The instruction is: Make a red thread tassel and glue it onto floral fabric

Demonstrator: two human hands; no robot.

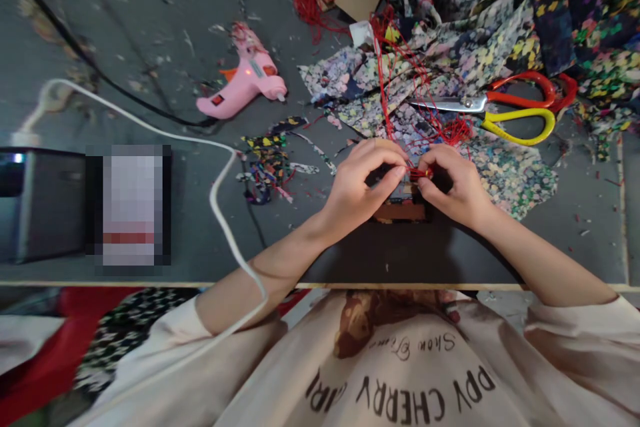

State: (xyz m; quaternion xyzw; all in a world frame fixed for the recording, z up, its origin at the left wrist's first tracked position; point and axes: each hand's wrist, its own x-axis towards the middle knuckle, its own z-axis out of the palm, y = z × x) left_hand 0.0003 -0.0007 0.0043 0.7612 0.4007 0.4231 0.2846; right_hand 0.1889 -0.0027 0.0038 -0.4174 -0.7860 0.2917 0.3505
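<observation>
My left hand (363, 177) and my right hand (455, 183) come together over the table, thumb pinched against fingers on each. Between their fingertips runs a small bunch of red cord (414, 174), gripped from both sides. A small brown block-like piece (400, 212) shows just below the fingers; what it is I cannot make out. More loose red cord (456, 130) lies tangled right behind my hands, with strands trailing back over floral fabric (515, 173). Scissors (505, 107) with one red and one yellow handle rest on the fabric, blades pointing left.
A pink glue gun (243, 83) with a lit orange light lies left of the fabric. Fabric scraps (270, 157) sit near my left hand. A white cable (215, 193) crosses my left forearm. A blurred-out phone-shaped item (131, 203) and a dark box (55, 203) stand far left.
</observation>
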